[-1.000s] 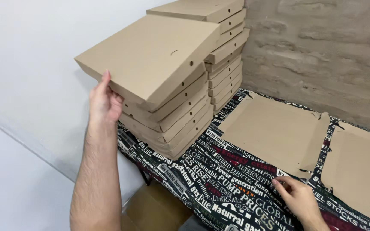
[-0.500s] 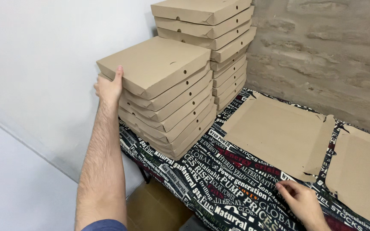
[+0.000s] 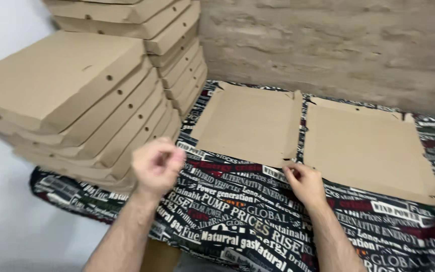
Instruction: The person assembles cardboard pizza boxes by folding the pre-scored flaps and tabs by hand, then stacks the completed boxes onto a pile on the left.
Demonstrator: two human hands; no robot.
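— What do we see of the hands?
— Our left hand (image 3: 156,166) hangs loosely curled, blurred, holding nothing, beside the stacked brown boxes (image 3: 71,100). Our right hand (image 3: 304,182) pinches the near edge of the flat cardboard blank (image 3: 250,123).
— And the blank?
— It lies on the black printed tablecloth (image 3: 258,221), beside a second flat sheet (image 3: 368,146).

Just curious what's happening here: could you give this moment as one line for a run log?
left hand: loosely curled, empty, in the air beside box stack | right hand: touching near edge of flat cardboard blank | patterned tablecloth underneath
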